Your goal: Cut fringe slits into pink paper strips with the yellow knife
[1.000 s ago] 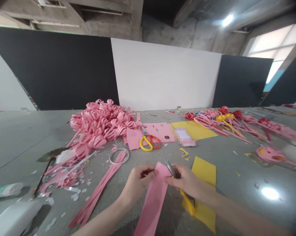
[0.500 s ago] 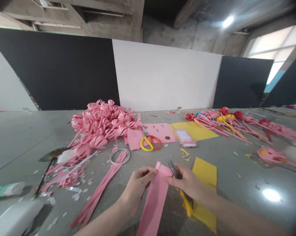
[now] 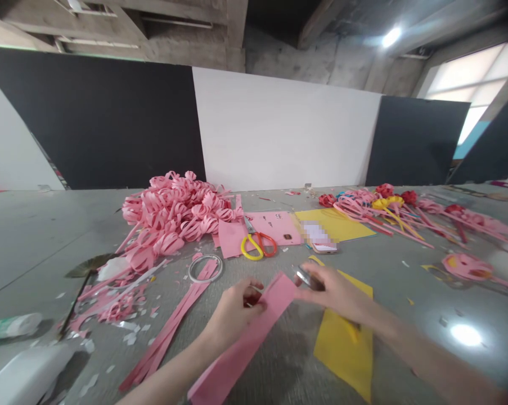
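Note:
A long pink paper strip point(image 3: 247, 343) slants from the lower middle up to between my hands. My left hand point(image 3: 241, 309) is at its left edge, fingers curled and thumb lying against the paper. My right hand point(image 3: 332, 289) is closed round a hand tool with a shiny grey metal head point(image 3: 310, 277) and a yellow handle point(image 3: 353, 332); my palm hides much of it, so its exact kind is unclear. The right thumb reaches the strip's upper right corner. Beneath my right hand and forearm lies yellow paper point(image 3: 342, 360).
Left of my hands are a tape roll point(image 3: 191, 270), cut pink strips point(image 3: 169, 337) and a pile of pink paper loops point(image 3: 178, 208). Ahead lie scissors point(image 3: 256, 244) and a phone point(image 3: 321, 239). Paper flowers point(image 3: 384, 205) are at right, a glue tube point(image 3: 15, 325) at far left.
The pink strip has swung so its lower end points further left. My right hand has turned and risen slightly, tilting the tool. My left fingers have shifted down along the strip's edge.

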`<action>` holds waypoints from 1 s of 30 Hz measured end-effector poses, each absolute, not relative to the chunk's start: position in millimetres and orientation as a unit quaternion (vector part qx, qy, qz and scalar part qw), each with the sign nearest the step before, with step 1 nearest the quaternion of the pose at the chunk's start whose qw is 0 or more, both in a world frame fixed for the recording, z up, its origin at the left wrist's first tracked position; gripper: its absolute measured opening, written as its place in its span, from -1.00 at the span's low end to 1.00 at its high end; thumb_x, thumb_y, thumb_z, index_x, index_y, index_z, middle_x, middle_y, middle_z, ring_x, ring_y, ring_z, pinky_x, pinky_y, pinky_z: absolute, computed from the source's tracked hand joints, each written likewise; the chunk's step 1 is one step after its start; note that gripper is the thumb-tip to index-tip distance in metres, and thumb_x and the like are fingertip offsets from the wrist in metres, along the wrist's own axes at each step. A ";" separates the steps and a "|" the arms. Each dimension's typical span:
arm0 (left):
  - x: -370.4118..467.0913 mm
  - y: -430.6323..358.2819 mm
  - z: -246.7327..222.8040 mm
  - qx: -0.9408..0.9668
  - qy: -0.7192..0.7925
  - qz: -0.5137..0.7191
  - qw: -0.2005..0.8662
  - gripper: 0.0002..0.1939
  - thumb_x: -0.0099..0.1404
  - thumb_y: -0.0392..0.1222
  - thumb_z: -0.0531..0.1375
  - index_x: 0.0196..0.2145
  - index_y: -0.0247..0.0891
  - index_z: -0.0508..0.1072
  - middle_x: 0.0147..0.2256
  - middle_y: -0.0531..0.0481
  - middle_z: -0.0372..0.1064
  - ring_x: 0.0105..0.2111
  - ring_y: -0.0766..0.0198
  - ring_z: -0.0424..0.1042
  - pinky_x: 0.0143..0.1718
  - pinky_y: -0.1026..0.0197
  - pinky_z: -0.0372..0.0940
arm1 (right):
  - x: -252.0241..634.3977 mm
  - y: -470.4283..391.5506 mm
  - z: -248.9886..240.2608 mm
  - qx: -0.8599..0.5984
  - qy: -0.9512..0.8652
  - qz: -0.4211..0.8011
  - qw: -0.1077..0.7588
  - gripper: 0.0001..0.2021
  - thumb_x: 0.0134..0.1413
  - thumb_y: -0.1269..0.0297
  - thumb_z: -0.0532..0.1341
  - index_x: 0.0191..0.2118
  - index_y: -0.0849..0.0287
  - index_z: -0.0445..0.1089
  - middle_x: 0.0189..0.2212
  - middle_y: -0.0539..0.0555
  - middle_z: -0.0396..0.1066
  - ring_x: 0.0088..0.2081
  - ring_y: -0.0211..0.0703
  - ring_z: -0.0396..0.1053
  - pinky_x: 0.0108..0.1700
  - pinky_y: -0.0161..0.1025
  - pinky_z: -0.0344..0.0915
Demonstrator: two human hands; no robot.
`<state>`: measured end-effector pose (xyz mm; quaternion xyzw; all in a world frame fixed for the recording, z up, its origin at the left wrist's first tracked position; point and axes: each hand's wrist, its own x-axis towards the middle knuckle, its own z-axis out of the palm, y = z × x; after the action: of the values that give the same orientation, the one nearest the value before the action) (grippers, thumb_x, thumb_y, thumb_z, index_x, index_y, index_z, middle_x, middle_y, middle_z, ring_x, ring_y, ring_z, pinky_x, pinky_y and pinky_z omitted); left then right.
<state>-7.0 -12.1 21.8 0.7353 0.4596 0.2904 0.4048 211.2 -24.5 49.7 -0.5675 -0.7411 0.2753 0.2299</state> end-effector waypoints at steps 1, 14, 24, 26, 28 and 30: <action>-8.5 -10.3 19.7 0.750 0.462 0.279 0.382 -0.84 0.07 -0.30 0.05 -0.31 -0.26 0.24 -0.53 0.11 0.31 -0.51 0.33 0.29 -0.50 0.33 0.13 | 220.8 -22.0 52.5 -0.599 -0.750 0.197 0.203 -0.76 -0.16 0.15 0.19 -0.33 0.15 0.25 -0.54 -0.03 0.27 -0.50 -0.23 0.26 -0.48 -0.33 0.12; 7.9 -41.8 8.3 0.907 0.409 0.096 0.034 -0.61 0.13 -0.51 -0.02 -0.10 -0.26 0.25 -0.13 -0.12 0.24 -0.13 0.12 0.24 -0.18 0.09 0.22 | 284.6 20.2 7.3 -0.693 -0.699 0.110 -0.140 -0.41 -0.56 0.21 0.37 -0.20 0.22 0.34 -0.22 0.22 0.37 -0.20 0.08 0.33 -0.30 -0.20 0.21; 16.0 -63.6 -33.0 0.890 0.426 0.087 -0.137 -0.71 0.17 -0.39 0.04 -0.13 -0.38 0.35 -0.07 -0.24 0.26 -0.05 0.04 0.23 -0.14 0.09 0.26 | 337.6 43.8 18.3 -0.772 -0.623 0.058 -0.111 -0.55 -0.38 0.21 0.32 -0.24 0.24 0.32 -0.29 0.25 0.37 -0.34 0.06 0.38 -0.40 -0.18 0.22; 15.0 -62.1 -32.2 0.891 0.429 0.098 -0.110 -0.69 0.20 -0.36 0.01 -0.09 -0.38 0.32 -0.04 -0.23 0.24 -0.01 0.03 0.20 -0.12 0.07 0.26 | 328.5 39.5 26.2 -0.770 -0.634 0.023 -0.076 -0.54 -0.27 0.14 0.27 -0.18 0.27 0.27 -0.22 0.30 0.33 -0.18 0.12 0.31 -0.32 -0.16 0.21; 13.8 -61.4 -27.7 0.892 0.433 0.101 -0.074 -0.65 0.21 -0.31 0.00 -0.04 -0.41 0.27 -0.01 -0.26 0.20 0.01 0.02 0.17 -0.10 0.06 0.25 | 309.5 33.7 32.2 -0.751 -0.660 -0.015 -0.025 -0.52 -0.09 0.02 0.14 -0.11 0.28 0.19 -0.16 0.31 0.27 -0.10 0.09 0.25 -0.28 -0.19 0.19; 12.5 -61.3 -23.4 0.893 0.437 0.105 -0.041 -0.63 0.21 -0.25 0.00 -0.03 -0.43 0.27 0.00 -0.27 0.19 0.01 -0.01 0.16 -0.09 0.05 0.24 | 283.4 26.6 34.0 -0.687 -0.720 -0.055 0.073 -0.56 0.01 0.02 0.05 -0.13 0.30 0.16 -0.22 0.28 0.30 -0.23 0.03 0.33 -0.37 -0.23 0.17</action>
<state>12.5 -61.3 -23.4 0.8926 0.4367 0.1047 -0.0412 283.4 26.6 34.0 -0.6874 -0.7205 -0.0546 0.0734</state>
